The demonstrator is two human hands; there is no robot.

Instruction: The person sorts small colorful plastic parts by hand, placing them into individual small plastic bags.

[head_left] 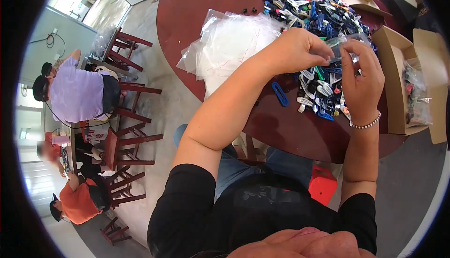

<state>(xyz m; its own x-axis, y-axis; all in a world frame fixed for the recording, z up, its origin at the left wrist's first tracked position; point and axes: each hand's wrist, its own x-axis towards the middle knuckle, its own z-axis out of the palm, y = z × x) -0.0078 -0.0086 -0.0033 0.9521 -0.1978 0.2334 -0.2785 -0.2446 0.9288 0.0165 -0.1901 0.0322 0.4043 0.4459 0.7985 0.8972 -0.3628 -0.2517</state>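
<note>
My left hand (300, 49) and my right hand (361, 77) meet over a round dark red table (187, 19). Both pinch a small clear plastic bag (342, 47) that holds a few hair clips. Under the hands lies a heap of hair clips (321, 94), mostly white, blue and black. One blue clip (280, 93) lies apart on the table to the left. A bigger heap of mixed clips (314, 7) spreads at the far side. A bead bracelet (365, 124) circles my right wrist.
A stack of empty clear bags (229, 42) lies left of my hands. An open cardboard box (398, 80) with filled bags stands at the right. A red stool (322, 183) is under the table. Other people sit at a table with red chairs (126, 141) at the left.
</note>
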